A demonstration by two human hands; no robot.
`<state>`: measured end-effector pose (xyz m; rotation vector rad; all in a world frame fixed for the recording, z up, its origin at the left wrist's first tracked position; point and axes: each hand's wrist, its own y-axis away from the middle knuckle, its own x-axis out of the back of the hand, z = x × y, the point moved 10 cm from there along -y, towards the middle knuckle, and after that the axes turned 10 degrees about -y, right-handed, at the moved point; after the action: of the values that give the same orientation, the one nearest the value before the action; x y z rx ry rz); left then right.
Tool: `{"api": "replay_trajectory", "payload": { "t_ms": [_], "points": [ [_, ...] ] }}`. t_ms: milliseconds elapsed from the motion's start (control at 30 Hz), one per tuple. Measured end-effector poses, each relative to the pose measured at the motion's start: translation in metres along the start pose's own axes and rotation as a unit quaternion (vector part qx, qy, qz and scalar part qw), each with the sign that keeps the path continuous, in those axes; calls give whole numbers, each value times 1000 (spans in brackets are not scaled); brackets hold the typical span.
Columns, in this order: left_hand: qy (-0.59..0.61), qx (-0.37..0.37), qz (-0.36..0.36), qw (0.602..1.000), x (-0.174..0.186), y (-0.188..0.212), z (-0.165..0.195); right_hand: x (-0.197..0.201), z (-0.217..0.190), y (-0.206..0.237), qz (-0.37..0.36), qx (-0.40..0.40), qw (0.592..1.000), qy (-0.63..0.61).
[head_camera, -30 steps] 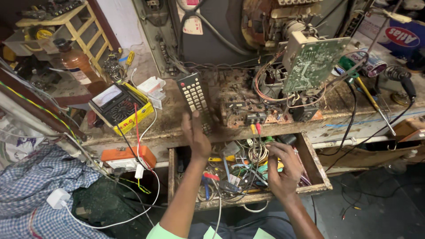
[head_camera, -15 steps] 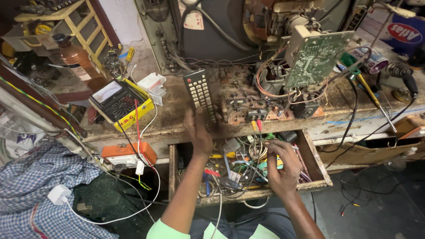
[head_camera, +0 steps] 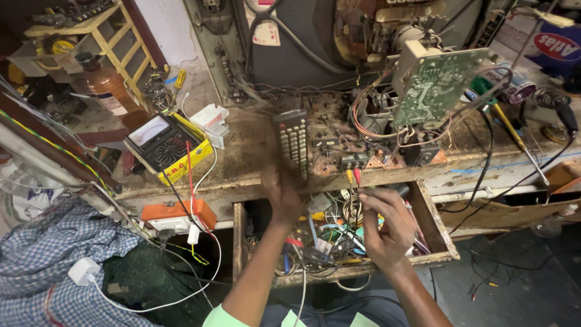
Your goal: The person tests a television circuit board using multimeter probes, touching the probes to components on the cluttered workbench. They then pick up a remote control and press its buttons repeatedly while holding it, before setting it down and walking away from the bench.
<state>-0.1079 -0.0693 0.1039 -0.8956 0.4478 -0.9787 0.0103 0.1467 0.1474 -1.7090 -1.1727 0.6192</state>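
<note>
My left hand (head_camera: 281, 195) grips the lower end of a dark remote control (head_camera: 293, 140) with rows of pale buttons, held over the bench edge; hand and remote are motion-blurred. My right hand (head_camera: 383, 225) hovers over an open wooden drawer (head_camera: 436, 221) stuffed with wires and small parts, fingertips pinched near the red and yellow plugs (head_camera: 353, 175) that hang from the brown circuit board (head_camera: 345, 142). Whether the fingers hold a wire is unclear.
A yellow-cased analog meter (head_camera: 164, 145) lies at the bench's left, with an orange box (head_camera: 175, 213) below it. A green circuit board (head_camera: 437, 85) stands upright at the right, a screwdriver (head_camera: 511, 130) beside it. A brown bottle (head_camera: 112, 88) and checked cloth (head_camera: 48, 266) sit left.
My left hand has shifted right along the bench edge with the remote. My right hand has risen from the drawer's contents toward the hanging plugs.
</note>
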Motion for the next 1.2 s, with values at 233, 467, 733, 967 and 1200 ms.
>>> {"api": "replay_trajectory", "payload": {
  "t_ms": [233, 467, 733, 967, 1200],
  "points": [
    [69, 33, -39, 996, -2, -6, 11, -47, 7, -28, -12, -135, 973, -188],
    [185, 39, -56, 980, 2, -21, 43, -90, 24, -14, -9, -202, 945, -256],
    [72, -65, -106, 990, -1, -18, 65, -88, 66, 33, 24, -229, 944, -236],
    [52, -37, -97, 993, -3, -17, 57, -84, 74, 34, 48, -227, 941, -247],
    [98, 42, 16, 994, 12, -23, 29, -66, 49, 29, 21, -172, 967, -185]
  ]
}}
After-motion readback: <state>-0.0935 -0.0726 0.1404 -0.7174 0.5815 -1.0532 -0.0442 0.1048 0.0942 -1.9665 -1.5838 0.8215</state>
